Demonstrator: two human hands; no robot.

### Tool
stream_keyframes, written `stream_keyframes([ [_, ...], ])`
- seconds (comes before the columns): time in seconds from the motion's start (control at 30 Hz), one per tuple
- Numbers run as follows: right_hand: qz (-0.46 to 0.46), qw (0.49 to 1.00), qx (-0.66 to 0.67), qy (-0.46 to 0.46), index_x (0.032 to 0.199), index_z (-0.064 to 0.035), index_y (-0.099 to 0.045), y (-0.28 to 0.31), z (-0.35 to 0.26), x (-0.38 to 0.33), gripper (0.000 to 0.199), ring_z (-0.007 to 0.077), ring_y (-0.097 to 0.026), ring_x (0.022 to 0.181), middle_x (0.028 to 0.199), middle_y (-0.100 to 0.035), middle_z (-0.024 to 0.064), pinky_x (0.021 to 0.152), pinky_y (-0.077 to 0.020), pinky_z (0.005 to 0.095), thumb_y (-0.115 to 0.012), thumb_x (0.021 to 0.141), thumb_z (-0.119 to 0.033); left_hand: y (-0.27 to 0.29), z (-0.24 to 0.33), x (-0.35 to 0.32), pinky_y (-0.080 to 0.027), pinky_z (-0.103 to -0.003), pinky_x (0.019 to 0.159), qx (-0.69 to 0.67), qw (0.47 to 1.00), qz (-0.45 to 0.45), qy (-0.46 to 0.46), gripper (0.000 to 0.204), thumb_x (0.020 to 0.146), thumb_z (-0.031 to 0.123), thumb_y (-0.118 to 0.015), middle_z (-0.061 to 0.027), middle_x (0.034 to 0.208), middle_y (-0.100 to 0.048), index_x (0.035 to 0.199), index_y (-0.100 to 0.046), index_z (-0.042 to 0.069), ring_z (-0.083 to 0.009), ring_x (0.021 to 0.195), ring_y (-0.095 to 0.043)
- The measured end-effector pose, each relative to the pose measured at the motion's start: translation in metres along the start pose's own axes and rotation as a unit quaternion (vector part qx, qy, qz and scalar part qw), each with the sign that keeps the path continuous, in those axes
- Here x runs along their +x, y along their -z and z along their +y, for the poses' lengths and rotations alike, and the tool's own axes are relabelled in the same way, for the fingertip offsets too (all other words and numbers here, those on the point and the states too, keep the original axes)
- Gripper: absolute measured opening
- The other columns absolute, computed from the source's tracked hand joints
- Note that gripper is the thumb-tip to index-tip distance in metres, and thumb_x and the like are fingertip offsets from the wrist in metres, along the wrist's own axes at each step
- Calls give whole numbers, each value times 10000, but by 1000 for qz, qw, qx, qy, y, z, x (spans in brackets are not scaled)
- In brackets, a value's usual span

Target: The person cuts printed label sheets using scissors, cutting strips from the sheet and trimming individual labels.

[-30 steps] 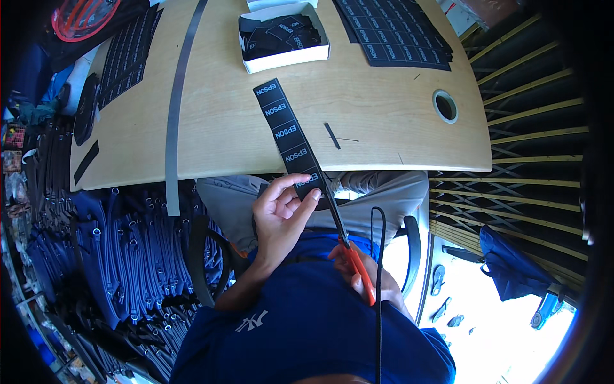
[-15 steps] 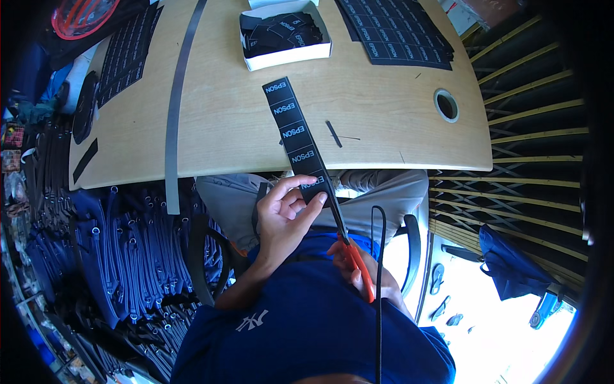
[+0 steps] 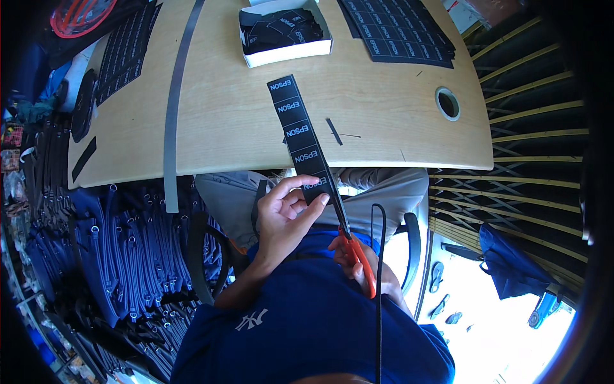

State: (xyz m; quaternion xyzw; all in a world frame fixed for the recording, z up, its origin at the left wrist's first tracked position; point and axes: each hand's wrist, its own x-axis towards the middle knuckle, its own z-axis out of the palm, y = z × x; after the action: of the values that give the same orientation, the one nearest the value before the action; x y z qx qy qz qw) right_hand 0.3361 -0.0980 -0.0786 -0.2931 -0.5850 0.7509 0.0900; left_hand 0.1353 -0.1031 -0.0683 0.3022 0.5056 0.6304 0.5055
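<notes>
A long black strip of printed labels [image 3: 297,131] is pinched near its lower end between the thumb and fingers of my left hand [image 3: 284,214]. Its far end reaches out over the table. My right hand [image 3: 348,259] grips the orange handles of a pair of scissors [image 3: 359,262]. The dark blades lie along the right edge of the strip and point away from me. Whether the blades are fully together is hard to make out. On the table beyond the strip are a thin dark offcut [image 3: 334,132] and finer slivers.
A white box [image 3: 288,59] of cut black labels stands at the back. Label sheets [image 3: 406,38] lie at the back right, more sheets [image 3: 125,61] at the left. A grey strip [image 3: 171,128] hangs over the table's front edge. A cable hole [image 3: 448,104] is at the right.
The far end of the label strip has shifted slightly to the right. The scissors have moved a little up along it. Both hands keep their hold.
</notes>
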Motion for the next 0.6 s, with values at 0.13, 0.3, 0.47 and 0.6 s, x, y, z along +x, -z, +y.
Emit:
stream_keyframes([
  [0.13,6,1000,-4,0,1113,63,-428,-1,-1,-1,870,145,-412,581,688,-437,50,572,-353,299,-399,790,-743,-1,0,1,-515,-225,741,-8,1000,-1,6,289,793,-97,-632,-118,953,-613,1067,-548,-58,-114,861,-606],
  [0.3,3,1000,-5,2,1104,64,-436,-1,-3,1,869,146,-416,579,682,-437,47,566,-354,300,-403,788,-744,0,-1,0,-528,-227,730,-6,1000,16,-8,288,794,-88,-637,-125,918,-633,1068,-552,-68,-119,835,-625],
  [0.47,21,1000,-15,1,1091,61,-445,-1,-10,-2,847,147,-416,577,680,-439,45,572,-356,301,-395,801,-732,-4,-1,2,-532,-228,724,-10,1000,-2,0,288,795,-84,-637,-133,931,-635,1069,-549,-73,-120,831,-628],
  [0.6,13,1000,-22,0,1070,60,-460,-1,-9,2,784,156,-423,582,680,-440,51,583,-361,310,-372,843,-685,-1,-1,0,-532,-228,724,-1,1000,5,-5,285,797,-84,-635,-134,933,-637,1069,-549,-73,-121,830,-628],
])
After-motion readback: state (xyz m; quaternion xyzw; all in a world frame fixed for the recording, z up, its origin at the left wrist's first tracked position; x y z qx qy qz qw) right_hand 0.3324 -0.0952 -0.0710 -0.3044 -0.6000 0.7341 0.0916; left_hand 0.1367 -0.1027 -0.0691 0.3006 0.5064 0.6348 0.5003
